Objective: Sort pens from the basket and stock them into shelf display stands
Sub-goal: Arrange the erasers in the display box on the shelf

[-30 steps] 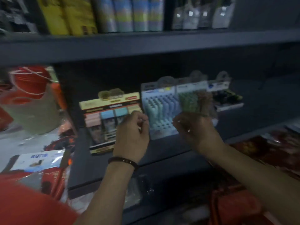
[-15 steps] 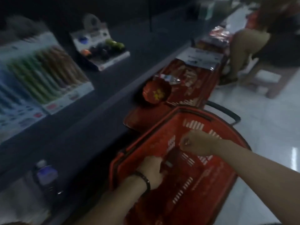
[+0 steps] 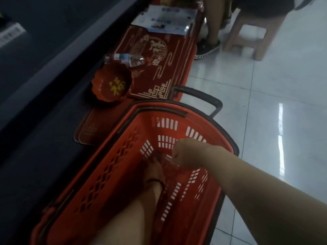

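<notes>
Your left hand (image 3: 153,167) is reaching deep down into the red basket (image 3: 113,167), fingers at the bottom, but it's dim and blurry down there so I can't tell if it's holding anything. Your right hand (image 3: 184,152) hangs a bit higher inside the basket, fingers curled in like a loose fist; can't tell whether there's something pinched in it either. No pens that I can actually make out, the basket floor is just a dark red smear under your hands. There's one thin dark band (image 3: 155,182) on your left wrist. The basket is slotted plastic, lots of little rectangular and diamond cutouts in the walls, with a black rim and a black pull handle (image 3: 203,99) sticking out at the far end. Just past it lie flat red boards (image 3: 159,55) with gold patterns, one scalloped red bowl (image 3: 111,84) with a gold character sitting on them, and one clear plastic bottle (image 3: 125,59) lying on its side right beside the bowl. Some white packets (image 3: 166,20) sit at the far end. Dark shelf edge (image 3: 53,55) runs along your left, glossy white tiles (image 3: 265,112) on the right, where one wooden stool (image 3: 247,32) stands next to somebody's leg and a sneaker (image 3: 208,50).
</notes>
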Demonstrator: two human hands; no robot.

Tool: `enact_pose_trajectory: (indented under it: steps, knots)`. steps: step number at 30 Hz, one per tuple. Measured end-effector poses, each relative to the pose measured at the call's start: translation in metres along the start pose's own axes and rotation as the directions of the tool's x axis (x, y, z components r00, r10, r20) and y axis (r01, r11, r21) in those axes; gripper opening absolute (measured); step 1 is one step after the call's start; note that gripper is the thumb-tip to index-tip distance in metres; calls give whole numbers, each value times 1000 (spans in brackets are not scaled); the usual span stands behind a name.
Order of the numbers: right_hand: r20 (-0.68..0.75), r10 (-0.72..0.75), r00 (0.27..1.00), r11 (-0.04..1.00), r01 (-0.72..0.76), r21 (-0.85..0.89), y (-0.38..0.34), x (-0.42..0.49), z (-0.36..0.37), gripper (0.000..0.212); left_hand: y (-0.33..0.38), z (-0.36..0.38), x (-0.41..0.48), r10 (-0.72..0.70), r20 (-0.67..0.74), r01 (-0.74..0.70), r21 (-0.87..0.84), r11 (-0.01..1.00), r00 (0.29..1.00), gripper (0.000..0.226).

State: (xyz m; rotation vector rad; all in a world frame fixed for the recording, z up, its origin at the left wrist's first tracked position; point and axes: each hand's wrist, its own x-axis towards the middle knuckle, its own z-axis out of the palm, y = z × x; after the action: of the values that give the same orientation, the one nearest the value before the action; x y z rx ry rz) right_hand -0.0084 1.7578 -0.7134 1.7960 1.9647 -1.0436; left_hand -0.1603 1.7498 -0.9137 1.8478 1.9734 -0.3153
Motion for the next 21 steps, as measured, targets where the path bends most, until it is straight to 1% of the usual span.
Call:
enact_pose_trajectory:
  steps: [1, 2, 3, 4, 5, 6, 7, 8, 9, 10, 11, 12, 13, 14, 15, 17, 19, 20, 21]
  knots:
    - [3, 7, 1000, 1000, -7, 23, 1, 2, 1, 40, 5, 1, 4, -29, -10, 29, 15, 999, 1000, 40]
    - [6, 9, 1000, 999, -9, 30, 3, 3, 2, 39, 3, 10, 10, -62, 116, 62, 9, 998, 991, 35]
    - [22, 17, 1000, 999, -18, 32, 6, 4, 3, 37, -1, 27, 19, -71, 238, 78, -18, 997, 969, 35]
    - [44, 31, 999, 999, -32, 23, 8, 4, 4, 34, -11, 40, 29, -29, 149, 42, -86, 995, 988, 38]
    - [65, 39, 997, 999, -39, -1, 11, 4, 5, 29, -13, 43, 32, -22, 59, 30, -147, 989, 998, 41]
    - [81, 45, 996, 999, -43, -21, 13, 2, 4, 23, -16, 58, 34, -11, 4, 12, -209, 978, 1000, 43]
    - [90, 46, 995, 998, -43, -36, 14, 0, 2, 20, -15, 64, 31, 16, -15, -19, -267, 963, 1000, 41]
    - [95, 47, 994, 998, -42, -47, 14, -3, 0, 21, -13, 63, 26, -19, 25, 24, -216, 976, 999, 37]
    - [86, 40, 995, 998, -35, -54, 13, -5, -2, 24, -11, 50, 14, -54, 203, 80, -121, 989, 978, 37]
    - [74, 35, 997, 998, -31, -54, 11, -7, -5, 26, -10, 30, -2, -72, 339, 72, 11, 997, 938, 47]
    - [66, 32, 997, 998, -29, -52, 9, -8, -7, 24, -5, 11, -12, -84, 324, 79, 29, 996, 942, 60]
    - [58, 29, 998, 998, -26, -56, 6, -10, -9, 23, -10, 6, -18, -54, 198, 53, 14, 999, 979, 69]
    - [47, 17, 999, 998, -15, -59, 2, -12, -12, 27, -15, -3, -27, -33, 178, 33, 1, 999, 983, 73]
    - [32, 0, 999, 998, 1, -61, -3, -15, -14, 32, -18, -14, -37, 9, 170, -14, 34, 999, 985, 72]
    - [9, -18, 1000, 998, 18, -59, -8, -19, -17, 36, -20, -30, -47, 70, 168, -71, -1, 997, 983, 71]
    - [-55, -69, 996, 997, 67, -42, -20, -28, -21, 41, -26, -61, -64, 188, 186, -161, -155, 975, 964, 75]
    - [-122, -147, 982, 989, 143, -41, -36, -40, -24, 58, -36, -94, -78, 219, 211, -146, -315, 938, 953, 75]
    - [-143, -192, 971, 981, 185, -64, -44, -48, -26, 67, -42, -111, -87, 241, 212, -145, -385, 911, 947, 70]
    - [-160, -231, 960, 972, 219, -90, -54, -54, -28, 73, -50, -127, -96, 273, 186, -173, -427, 888, 944, 66]
